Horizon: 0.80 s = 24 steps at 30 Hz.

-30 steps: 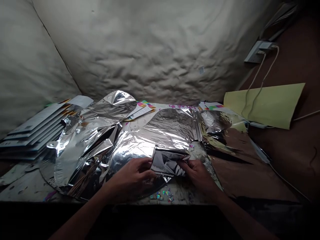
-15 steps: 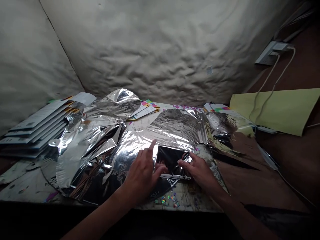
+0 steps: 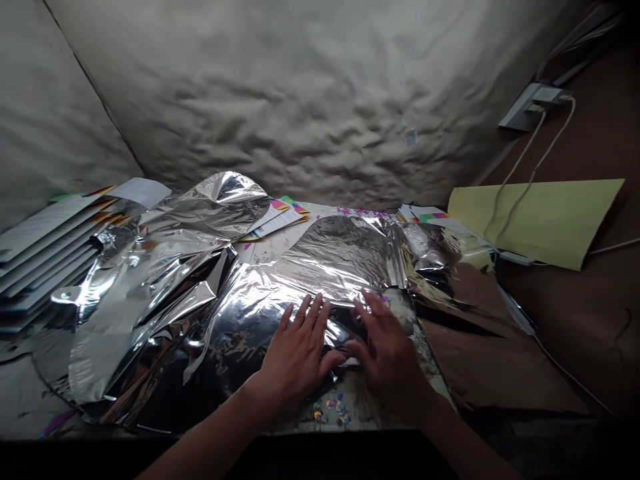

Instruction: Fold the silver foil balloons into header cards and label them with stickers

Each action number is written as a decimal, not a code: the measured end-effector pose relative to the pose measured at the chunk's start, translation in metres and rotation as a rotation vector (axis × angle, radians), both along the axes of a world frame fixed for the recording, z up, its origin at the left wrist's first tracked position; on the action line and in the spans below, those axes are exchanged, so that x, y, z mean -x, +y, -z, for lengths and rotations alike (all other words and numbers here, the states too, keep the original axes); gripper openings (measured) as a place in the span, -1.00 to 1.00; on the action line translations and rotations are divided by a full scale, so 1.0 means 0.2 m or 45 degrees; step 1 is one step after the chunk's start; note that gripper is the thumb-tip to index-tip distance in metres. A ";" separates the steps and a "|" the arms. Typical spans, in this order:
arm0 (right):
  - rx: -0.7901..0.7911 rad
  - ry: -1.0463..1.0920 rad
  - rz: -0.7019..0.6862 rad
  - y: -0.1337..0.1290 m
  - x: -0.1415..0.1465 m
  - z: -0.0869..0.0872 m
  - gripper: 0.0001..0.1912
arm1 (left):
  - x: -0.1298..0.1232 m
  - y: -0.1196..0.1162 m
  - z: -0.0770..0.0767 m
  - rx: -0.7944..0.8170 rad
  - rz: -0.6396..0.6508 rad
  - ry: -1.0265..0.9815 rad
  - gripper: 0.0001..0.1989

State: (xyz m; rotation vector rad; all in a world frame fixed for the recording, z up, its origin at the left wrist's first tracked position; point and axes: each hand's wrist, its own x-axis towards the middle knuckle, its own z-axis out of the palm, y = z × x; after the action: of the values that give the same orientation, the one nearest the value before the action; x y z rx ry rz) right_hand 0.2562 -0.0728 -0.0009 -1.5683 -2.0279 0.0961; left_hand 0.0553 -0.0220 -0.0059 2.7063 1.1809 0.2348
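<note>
A shiny silver foil balloon (image 3: pixel 245 327), uninflated and wrinkled, is spread over the table with rounded lobes and seamed edges. My left hand (image 3: pixel 297 343) lies flat on its near part, fingers stretched and slightly apart. At the right edge of the foil is my right hand (image 3: pixel 387 350), somewhat blurred, its thumb and fingers apart and nothing visible between them. The foil under and between both hands is partly hidden. A pale tab with a hole (image 3: pixel 65 295) sticks out on the far left of the foil.
Stacked printed cards or packets (image 3: pixel 47 247) stand on the left, with more papers (image 3: pixel 275 220) behind the foil. Colourful bits (image 3: pixel 333 405) lie near the table's front edge. On the right are a yellow sheet (image 3: pixel 540 220), a power strip (image 3: pixel 535 103) and white cables (image 3: pixel 523 160).
My left hand has gone from a pointing pose to lying flat. The right fingers, earlier pinched at the foil, have parted. The raised dark foil flap between the hands now lies flatter.
</note>
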 end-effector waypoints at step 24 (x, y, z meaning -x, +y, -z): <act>0.255 0.353 -0.036 -0.07 -0.07 -0.04 -0.32 | 0.09 0.01 -0.20 0.133 0.185 0.170 -0.19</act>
State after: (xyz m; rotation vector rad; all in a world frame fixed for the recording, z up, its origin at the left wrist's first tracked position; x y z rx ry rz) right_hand 0.2704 -0.0865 0.0062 -1.5473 -1.8665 0.5135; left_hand 0.0381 -0.0204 0.0348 2.7349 0.9922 -0.0278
